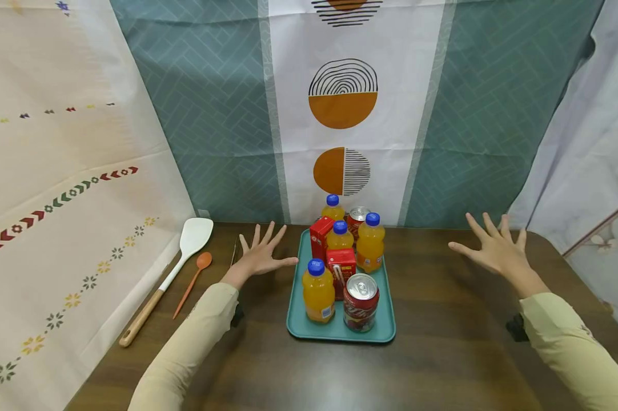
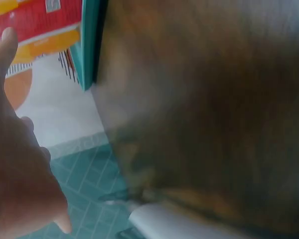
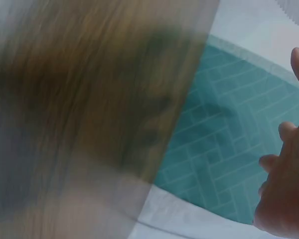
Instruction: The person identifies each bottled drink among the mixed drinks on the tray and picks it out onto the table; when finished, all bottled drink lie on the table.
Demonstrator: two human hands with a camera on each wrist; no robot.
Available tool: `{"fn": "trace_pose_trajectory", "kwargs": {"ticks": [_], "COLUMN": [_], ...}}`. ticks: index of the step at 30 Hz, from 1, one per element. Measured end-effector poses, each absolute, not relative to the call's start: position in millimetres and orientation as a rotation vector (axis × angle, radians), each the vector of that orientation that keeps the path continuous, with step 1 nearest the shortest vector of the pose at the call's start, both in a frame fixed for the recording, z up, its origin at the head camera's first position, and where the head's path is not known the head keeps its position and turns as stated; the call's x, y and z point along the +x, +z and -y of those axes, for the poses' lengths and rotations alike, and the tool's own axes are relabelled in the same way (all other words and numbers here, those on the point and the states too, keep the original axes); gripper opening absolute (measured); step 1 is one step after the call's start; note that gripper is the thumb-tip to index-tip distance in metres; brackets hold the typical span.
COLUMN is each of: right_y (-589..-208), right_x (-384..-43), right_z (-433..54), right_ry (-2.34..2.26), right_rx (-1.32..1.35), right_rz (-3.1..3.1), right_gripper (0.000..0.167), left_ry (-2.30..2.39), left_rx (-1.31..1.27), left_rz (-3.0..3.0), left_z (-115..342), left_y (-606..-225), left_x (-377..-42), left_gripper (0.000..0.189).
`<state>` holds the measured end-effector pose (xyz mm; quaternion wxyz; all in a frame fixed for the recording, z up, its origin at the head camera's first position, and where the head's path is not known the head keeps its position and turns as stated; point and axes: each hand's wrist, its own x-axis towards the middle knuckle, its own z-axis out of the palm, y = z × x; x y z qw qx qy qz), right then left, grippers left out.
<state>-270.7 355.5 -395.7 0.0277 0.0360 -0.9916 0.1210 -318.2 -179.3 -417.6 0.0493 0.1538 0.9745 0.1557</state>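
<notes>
My left hand (image 1: 260, 257) is spread with straight fingers just left of a teal tray (image 1: 341, 333), apart from it and holding nothing. On the right, my right hand (image 1: 496, 251) is likewise spread in the air, away from any object. The tray carries several orange juice bottles with blue caps, such as the front one (image 1: 318, 292), two red drink cartons, one with a straw (image 1: 341, 268), and two dark red soda cans, the nearer one (image 1: 361, 302) at the front right corner. In the left wrist view the tray's edge (image 2: 89, 45) shows beyond my thumb.
Left of my left arm lie a white spatula (image 1: 196, 235) with a wooden handle and a small orange spoon (image 1: 203, 261). A thin object (image 1: 234, 251) is partly hidden behind my left hand. A patterned curtain (image 1: 227, 114) hangs along the table's (image 1: 432, 354) back edge.
</notes>
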Motion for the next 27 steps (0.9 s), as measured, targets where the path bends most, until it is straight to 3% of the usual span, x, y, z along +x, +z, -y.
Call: {"fn": "trace_pose_trajectory", "kwargs": {"ticks": [16,27], "right_y": [-394,-383], "right_x": [-262,-271], "right_z": [-301,-252], "right_ry": [0.594,0.784], "right_rx": [0.183,0.273], "right_rz": [2.966,2.842], "right_gripper": [0.091,0.089], "left_ry": [0.915,1.156], "left_rx": [0.514,0.454], "left_rz": [-2.787,-2.686], "left_z": [157,153], "left_y": [-440,-449], "left_x": [-306,-303], "left_gripper": [0.111,0.108]}}
